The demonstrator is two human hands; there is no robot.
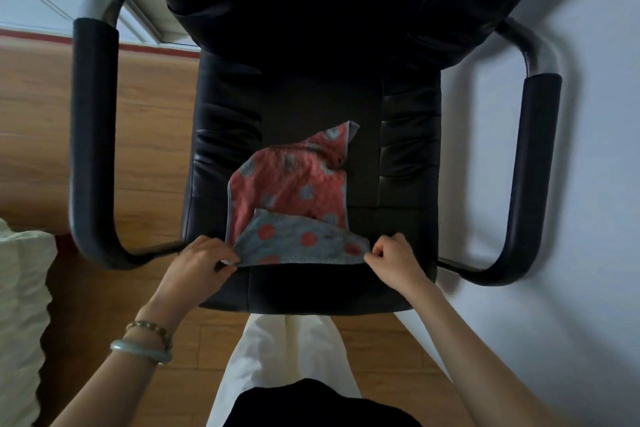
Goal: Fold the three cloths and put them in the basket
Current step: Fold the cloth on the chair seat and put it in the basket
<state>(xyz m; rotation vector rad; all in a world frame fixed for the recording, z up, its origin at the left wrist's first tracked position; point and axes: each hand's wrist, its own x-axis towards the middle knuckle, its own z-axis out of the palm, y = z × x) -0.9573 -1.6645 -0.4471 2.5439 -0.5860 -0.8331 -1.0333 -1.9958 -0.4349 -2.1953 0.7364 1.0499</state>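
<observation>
Pinches the near-left corner of the spotted cloth (291, 184) with the left hand (199, 262), fingers curled and thumb on top. Pinches the near-right corner with the right hand (391, 258), fingers clenched round the hem. Holds the near edge stretched between both hands, turned over to show the grey side with red dots, above the front part of the black chair seat (401, 184). Has the rest of the cloth lying beyond the hands on the middle of the seat, red side with grey dots up, its far corner rumpled and pointing toward the backrest (294, 10). Wears two bracelets (147, 340) on the left wrist. Faces the chair from its front, padded armrests (93, 149) at either side, wooden floor (138, 121) below.
</observation>
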